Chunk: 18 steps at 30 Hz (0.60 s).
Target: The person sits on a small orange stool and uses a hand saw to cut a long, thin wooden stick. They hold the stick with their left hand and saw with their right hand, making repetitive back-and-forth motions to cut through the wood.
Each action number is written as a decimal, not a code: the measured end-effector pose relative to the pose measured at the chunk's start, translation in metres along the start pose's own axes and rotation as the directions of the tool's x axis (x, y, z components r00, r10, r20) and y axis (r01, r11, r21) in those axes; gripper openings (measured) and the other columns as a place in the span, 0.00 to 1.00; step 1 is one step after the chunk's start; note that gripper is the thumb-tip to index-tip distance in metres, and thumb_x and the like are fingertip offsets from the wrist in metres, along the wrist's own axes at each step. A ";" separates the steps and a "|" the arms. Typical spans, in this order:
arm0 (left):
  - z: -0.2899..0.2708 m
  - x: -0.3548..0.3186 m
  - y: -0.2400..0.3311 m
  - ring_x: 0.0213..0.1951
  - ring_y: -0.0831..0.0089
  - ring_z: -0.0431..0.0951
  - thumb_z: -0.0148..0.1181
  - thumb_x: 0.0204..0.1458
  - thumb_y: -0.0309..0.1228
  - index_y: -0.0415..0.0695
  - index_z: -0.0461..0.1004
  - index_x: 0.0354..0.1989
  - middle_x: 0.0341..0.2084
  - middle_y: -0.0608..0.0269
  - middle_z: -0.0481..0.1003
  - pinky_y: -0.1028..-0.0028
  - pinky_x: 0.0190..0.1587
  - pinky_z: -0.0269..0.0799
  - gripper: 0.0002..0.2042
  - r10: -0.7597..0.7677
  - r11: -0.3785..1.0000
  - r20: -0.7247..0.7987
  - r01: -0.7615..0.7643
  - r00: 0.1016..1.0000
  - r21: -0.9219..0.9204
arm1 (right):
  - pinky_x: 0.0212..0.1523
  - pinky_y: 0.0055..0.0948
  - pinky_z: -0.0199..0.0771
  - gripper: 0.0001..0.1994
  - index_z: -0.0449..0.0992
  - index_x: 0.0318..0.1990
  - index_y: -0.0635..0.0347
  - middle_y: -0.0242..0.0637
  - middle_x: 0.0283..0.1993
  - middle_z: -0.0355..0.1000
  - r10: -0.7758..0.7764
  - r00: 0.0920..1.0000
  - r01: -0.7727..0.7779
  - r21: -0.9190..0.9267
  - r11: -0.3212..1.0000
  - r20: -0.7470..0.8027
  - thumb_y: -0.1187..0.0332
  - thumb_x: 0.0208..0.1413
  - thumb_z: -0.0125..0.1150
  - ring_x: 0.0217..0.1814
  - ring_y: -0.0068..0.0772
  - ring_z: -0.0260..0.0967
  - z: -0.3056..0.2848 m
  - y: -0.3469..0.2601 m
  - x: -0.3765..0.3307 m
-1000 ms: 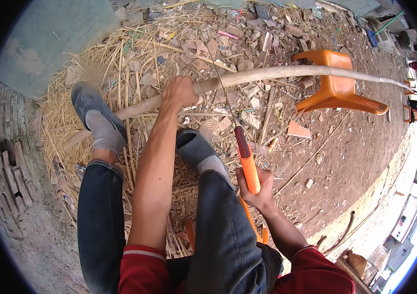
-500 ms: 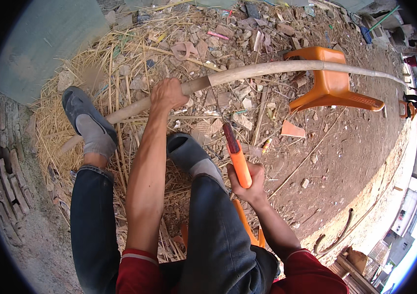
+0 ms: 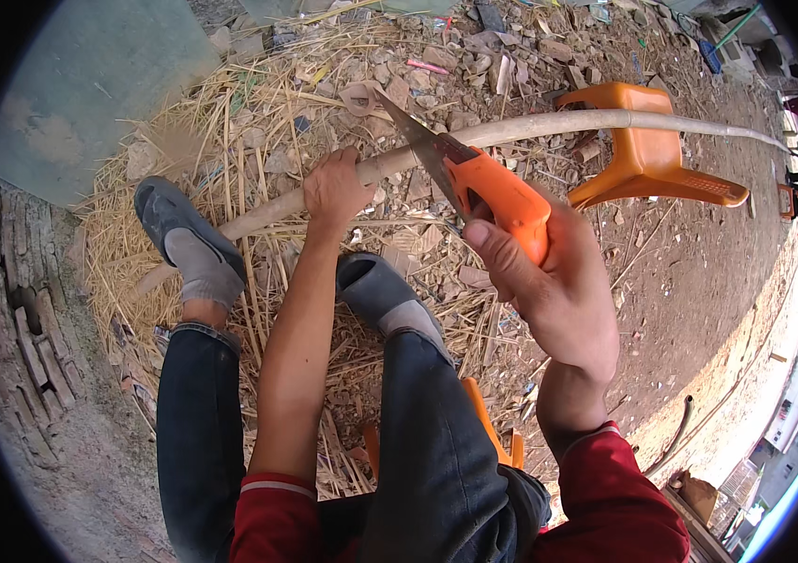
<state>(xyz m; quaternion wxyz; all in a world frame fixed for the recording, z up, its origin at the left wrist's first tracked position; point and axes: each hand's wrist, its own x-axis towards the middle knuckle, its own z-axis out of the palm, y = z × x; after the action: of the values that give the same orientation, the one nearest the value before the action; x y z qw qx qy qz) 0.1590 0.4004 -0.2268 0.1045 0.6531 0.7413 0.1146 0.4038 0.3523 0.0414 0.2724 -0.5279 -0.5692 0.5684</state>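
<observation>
Orange handle, steel blade: the saw (image 3: 474,183) is clenched in the right hand (image 3: 549,291), fingers wrapped all the way round the grip, with the blade tip up on the pole (image 3: 549,125). That pole is a long pale stick, bamboo by the look of it. One end is down in the straw (image 3: 230,122) on the ground by the left shoe (image 3: 183,239). From there it climbs up and to the right across the top of an orange plastic stool (image 3: 647,155) and carries on past it toward the right edge of the view. So its long axis runs low-left to high-right, thick end by the foot, thin end far out. The saw blade crosses it at an angle, tip pointing up and left.

The left hand (image 3: 333,188) is closed tight round the pole just left of where the blade sits, pinning it.

What I'd worry about: those knuckles are really close to the teeth. The pole is round and smooth, so if the blade skips before it bites, it slides straight toward that hand. I'd also guess the light stool could shift or tip under the push, letting the pole roll. The right shoe (image 3: 375,291) sits under the cut too.
</observation>
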 end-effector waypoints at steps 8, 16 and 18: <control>0.021 -0.010 -0.012 0.49 0.59 0.83 0.76 0.46 0.44 0.49 0.79 0.44 0.43 0.60 0.83 0.59 0.49 0.81 0.21 0.103 0.989 -0.082 -0.094 0.991 0.112 | 0.21 0.20 0.56 0.19 0.66 0.59 0.72 0.28 0.31 0.61 -0.474 0.880 0.440 0.444 0.781 -0.037 0.63 0.73 0.50 0.18 0.15 0.52 -0.069 -0.067 0.025; -0.019 0.014 0.003 0.38 0.56 0.88 0.72 0.46 0.35 0.45 0.86 0.42 0.34 0.48 0.85 0.58 0.46 0.84 0.15 -0.033 0.997 0.330 0.010 0.944 0.073 | 0.19 0.23 0.56 0.16 0.63 0.49 0.66 0.34 0.27 0.62 -0.288 0.863 0.421 0.277 0.864 -0.416 0.71 0.55 0.58 0.15 0.20 0.54 -0.025 -0.038 -0.014; -0.033 0.017 0.008 0.39 0.56 0.87 0.70 0.46 0.34 0.43 0.85 0.43 0.35 0.48 0.85 0.58 0.46 0.84 0.16 -0.031 0.998 0.431 0.006 0.902 0.060 | 0.19 0.20 0.58 0.19 0.70 0.49 0.71 0.35 0.27 0.68 -0.171 0.888 0.355 0.401 0.845 -0.426 0.74 0.48 0.60 0.17 0.18 0.56 -0.027 -0.008 -0.021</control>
<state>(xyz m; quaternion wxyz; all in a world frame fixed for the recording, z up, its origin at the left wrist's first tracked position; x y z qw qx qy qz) 0.1548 0.4172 -0.1933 0.2486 0.6579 0.7088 -0.0551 0.4319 0.3442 0.0605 0.5715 -0.4600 -0.4206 0.5337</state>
